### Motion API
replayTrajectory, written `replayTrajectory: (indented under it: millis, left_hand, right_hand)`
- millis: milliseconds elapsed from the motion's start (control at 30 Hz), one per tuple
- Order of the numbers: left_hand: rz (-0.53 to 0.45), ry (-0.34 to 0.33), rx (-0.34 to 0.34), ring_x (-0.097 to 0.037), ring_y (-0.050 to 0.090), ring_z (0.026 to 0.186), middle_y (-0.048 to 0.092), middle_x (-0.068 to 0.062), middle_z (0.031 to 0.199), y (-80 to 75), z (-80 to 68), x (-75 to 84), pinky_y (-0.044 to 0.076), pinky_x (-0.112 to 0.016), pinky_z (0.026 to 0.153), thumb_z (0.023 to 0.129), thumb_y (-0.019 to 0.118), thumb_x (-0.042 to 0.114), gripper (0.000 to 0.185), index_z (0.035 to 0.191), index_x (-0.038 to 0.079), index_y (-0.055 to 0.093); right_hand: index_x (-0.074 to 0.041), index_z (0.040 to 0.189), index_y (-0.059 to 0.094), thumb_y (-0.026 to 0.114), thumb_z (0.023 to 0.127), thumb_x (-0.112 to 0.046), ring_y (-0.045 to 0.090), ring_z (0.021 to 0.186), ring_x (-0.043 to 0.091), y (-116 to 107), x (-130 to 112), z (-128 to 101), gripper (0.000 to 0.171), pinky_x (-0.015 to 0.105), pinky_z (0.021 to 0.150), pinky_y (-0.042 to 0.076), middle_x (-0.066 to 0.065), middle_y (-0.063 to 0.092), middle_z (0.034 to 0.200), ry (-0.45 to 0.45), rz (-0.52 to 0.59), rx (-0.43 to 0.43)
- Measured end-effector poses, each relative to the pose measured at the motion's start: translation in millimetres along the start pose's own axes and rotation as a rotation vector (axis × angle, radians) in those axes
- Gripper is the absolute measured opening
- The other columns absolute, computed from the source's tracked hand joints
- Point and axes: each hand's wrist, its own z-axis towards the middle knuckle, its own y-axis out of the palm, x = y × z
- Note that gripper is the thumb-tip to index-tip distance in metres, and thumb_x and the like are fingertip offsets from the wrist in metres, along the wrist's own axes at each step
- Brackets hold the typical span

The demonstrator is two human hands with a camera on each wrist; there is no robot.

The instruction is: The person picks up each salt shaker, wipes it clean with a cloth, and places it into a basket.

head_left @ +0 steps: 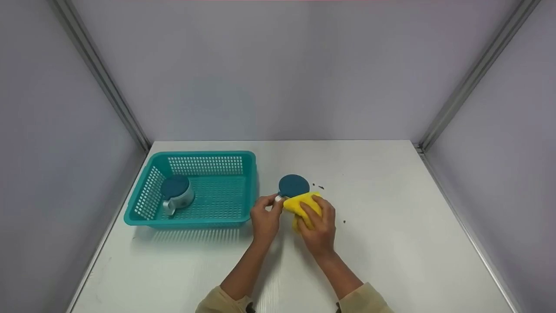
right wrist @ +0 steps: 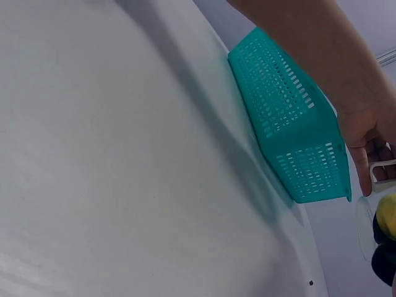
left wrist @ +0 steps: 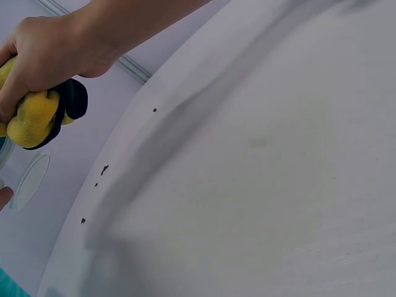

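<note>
My left hand (head_left: 266, 219) pinches the pale handle of a mug with a round dark blue top (head_left: 294, 185). The right wrist view shows the left hand (right wrist: 368, 130) at the looped white handle (right wrist: 375, 179). My right hand (head_left: 319, 224) grips a bunched yellow cloth (head_left: 304, 204) against the near side of the mug, beside the handle. In the left wrist view, the right hand (left wrist: 49, 55) holds the cloth (left wrist: 34, 117), which has dark edging, near a clear round rim (left wrist: 31, 180). The cloth and fingers hide much of the mug's body.
Left of the hands stands a teal plastic basket (head_left: 219, 222). Inside, at its left end, is a clear-sided mug (head_left: 184, 199) with a dark blue top and a handle. Several dark crumbs (head_left: 321, 187) lie on the white table (head_left: 391, 243) right of the held mug. Pale panels enclose the table.
</note>
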Motion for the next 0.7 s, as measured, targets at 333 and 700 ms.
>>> replayTrajectory:
  millis: [333,700]
  left_hand:
    - [0.026,0.006,-0.006,-0.017,0.063,0.089,0.067,-0.002,0.091,1.5,-2.7,2.0,0.060,-0.024,0.069,0.092,0.070,0.016,0.017,0.106,0.008,0.074]
    - [0.029,-0.015,0.008,-0.017,0.065,0.086,0.067,-0.003,0.092,3.0,-0.8,5.6,0.061,-0.024,0.068,0.091,0.070,0.018,0.019,0.107,0.007,0.073]
  right_hand:
    - [-0.018,0.118,0.072,0.080,0.079,-0.014,0.052,0.120,0.030,1.0,-4.1,1.7,0.040,0.022,0.113,0.037,0.015,0.057,0.130,-0.026,-0.039,0.007]
    - [-0.018,0.116,0.073,0.080,0.078,-0.015,0.052,0.118,0.030,4.5,-0.2,-2.8,0.039,0.020,0.111,0.038,0.015,0.057,0.128,-0.038,-0.043,0.008]
